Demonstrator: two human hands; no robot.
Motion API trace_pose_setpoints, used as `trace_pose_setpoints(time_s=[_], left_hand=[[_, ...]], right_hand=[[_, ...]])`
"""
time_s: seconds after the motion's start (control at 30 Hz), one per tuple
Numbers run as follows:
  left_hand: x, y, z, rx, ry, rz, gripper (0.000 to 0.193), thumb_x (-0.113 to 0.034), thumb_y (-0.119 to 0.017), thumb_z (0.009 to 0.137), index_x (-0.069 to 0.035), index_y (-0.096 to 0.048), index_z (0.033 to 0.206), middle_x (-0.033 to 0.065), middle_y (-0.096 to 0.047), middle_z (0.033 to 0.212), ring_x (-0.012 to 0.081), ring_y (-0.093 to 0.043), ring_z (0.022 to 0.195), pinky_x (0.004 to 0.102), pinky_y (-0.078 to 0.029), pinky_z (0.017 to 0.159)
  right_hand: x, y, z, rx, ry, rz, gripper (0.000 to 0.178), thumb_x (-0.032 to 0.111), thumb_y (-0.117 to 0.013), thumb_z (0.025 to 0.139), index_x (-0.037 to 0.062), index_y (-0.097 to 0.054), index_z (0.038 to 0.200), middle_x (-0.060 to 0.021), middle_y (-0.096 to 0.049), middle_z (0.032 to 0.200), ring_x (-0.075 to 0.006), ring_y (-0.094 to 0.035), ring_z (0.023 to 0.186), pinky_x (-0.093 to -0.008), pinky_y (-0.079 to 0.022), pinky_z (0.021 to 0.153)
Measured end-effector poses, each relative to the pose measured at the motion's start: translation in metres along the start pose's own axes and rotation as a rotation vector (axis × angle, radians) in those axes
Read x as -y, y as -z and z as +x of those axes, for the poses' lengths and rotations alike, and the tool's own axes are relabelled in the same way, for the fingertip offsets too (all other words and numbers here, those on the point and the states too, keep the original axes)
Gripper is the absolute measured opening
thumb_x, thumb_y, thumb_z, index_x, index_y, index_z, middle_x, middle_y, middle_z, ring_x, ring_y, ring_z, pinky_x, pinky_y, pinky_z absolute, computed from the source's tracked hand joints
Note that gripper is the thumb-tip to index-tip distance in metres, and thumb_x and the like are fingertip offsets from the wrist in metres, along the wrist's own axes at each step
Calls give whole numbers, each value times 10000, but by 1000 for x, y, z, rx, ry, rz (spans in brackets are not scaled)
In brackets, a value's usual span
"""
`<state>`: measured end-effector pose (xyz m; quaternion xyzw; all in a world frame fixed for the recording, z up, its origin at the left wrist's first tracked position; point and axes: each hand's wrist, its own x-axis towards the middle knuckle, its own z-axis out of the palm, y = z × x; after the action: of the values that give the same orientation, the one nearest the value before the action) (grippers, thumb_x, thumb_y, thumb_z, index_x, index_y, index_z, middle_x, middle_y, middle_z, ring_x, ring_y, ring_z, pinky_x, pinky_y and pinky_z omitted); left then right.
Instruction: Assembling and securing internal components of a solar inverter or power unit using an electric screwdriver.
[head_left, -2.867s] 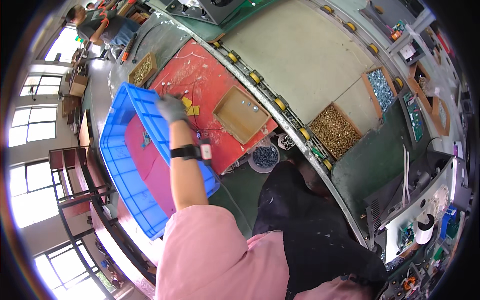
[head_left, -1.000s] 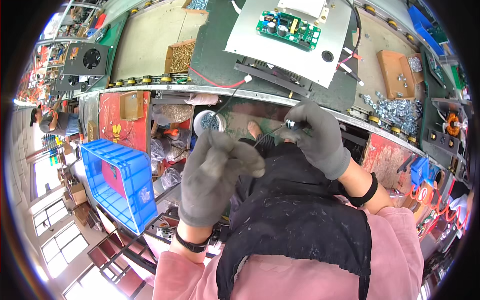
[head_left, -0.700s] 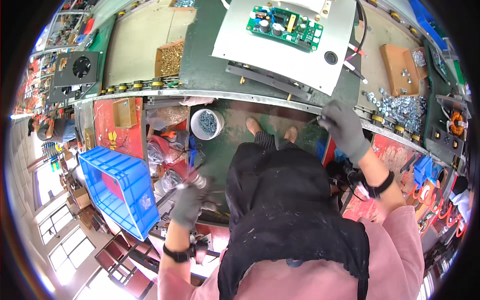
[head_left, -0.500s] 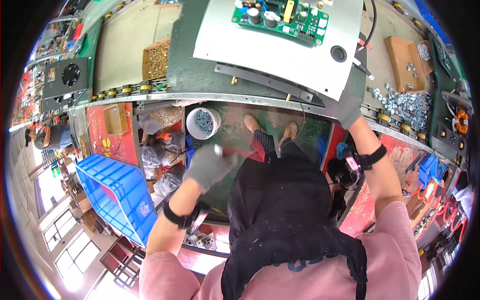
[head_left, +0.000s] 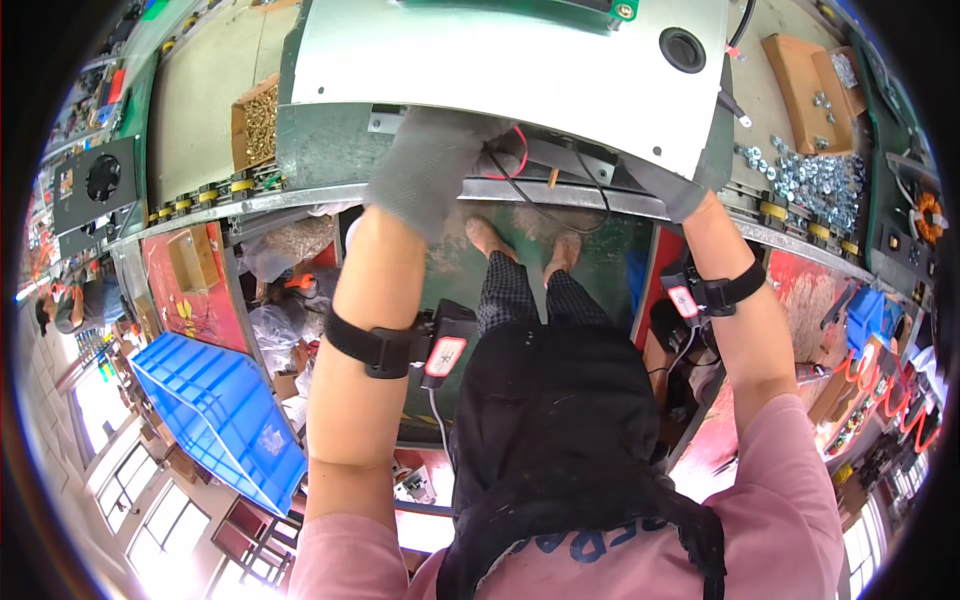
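Black cloth apron (head_left: 555, 400), worn over a pink short-sleeved top (head_left: 350, 555); central foreground.

Black fabric armbands, two, each with a small box: one on the left forearm (head_left: 370, 348), one on the right (head_left: 742, 288).

Left hand (head_left: 425, 170), grey knit glove: reaches under the near edge of the panel, left of its middle. Fingers largely hidden; cannot tell whether apart, together or clamped.

Right hand (head_left: 672, 188), grey knit glove: under the panel's near right corner, close to the bench rail. Fingers concealed; state cannot be told.

Thin black cable (head_left: 607, 205): looped between the hands, hanging over the bench edge. Thin red wire (head_left: 524, 150): curved, just beside the left hand.

Grey metal bar (head_left: 592, 163): below the panel's near edge, between the hands.

Large flat silver-white panel (head_left: 480, 70): on the bench, above a dark green mat (head_left: 325, 150); black round grommet (head_left: 683, 50) near its right edge, corner of a green circuit board (head_left: 622, 12) at the top.

Brown cardboard box of brass-coloured fasteners (head_left: 258, 125): left of the panel. Silver-coloured fasteners (head_left: 815, 195), loose heap: right, beside an open brown cardboard box (head_left: 790, 80).

Blue plastic crate (head_left: 215, 420): tilted, lower left.

Dark grey housing with round fan (head_left: 103, 178): far left; another person (head_left: 65, 305) beyond.
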<state>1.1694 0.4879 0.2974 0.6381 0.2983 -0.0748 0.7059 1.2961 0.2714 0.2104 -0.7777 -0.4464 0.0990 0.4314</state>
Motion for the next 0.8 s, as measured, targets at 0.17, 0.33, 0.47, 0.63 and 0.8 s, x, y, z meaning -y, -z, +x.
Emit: trace_pose_setpoints(time_s=[0.17, 0.33, 0.47, 0.63, 0.8], left_hand=[[0, -10, 28, -117, -165, 1407, 207, -331, -603, 856, -206, -649, 1015, 4, -672, 943, 191, -641, 919, 368, -513, 799], [28, 1, 39, -223, -690, 1611, 257, -366, -562, 865, -280, -640, 1094, -17, -665, 1024, 195, -627, 967, 316, -479, 859], [42, 3, 42, -125, -452, 1379, 324, -392, -533, 881, -304, -590, 1187, -25, -666, 1033, 188, -622, 980, 297, -471, 879], [25, -3, 28, -118, -603, 1620, 277, -343, -534, 897, -219, -629, 1126, 11, -683, 962, 180, -641, 919, 307, -489, 845], [-5, -20, 7, -118, 68, 185, 257, -210, -610, 874, 15, -629, 995, 98, -690, 845, 160, -676, 762, 278, -549, 696]], right_hand=[[7, -3, 3, 25, 36, -179, 291, 48, -608, 812, 3, -586, 1098, -116, -633, 1020, -213, -610, 928, -307, -504, 787], [-1, -2, 4, 82, -38, -143, 278, 37, -606, 824, 12, -594, 1100, -111, -630, 1029, -184, -608, 911, -287, -504, 783], [-24, -12, 8, 70, -130, 215, 236, 26, -575, 865, 6, -578, 1100, -94, -613, 1029, -162, -584, 898, -286, -497, 797], [-10, -12, 14, 134, 20, 46, 212, 37, -556, 894, -5, -569, 1102, -91, -609, 1026, -166, -579, 917, -285, -487, 822], [48, 1, 10, 57, 118, -67, 302, 88, -612, 874, -24, -555, 1148, -121, -620, 1051, -213, -583, 922, -311, -474, 840]])
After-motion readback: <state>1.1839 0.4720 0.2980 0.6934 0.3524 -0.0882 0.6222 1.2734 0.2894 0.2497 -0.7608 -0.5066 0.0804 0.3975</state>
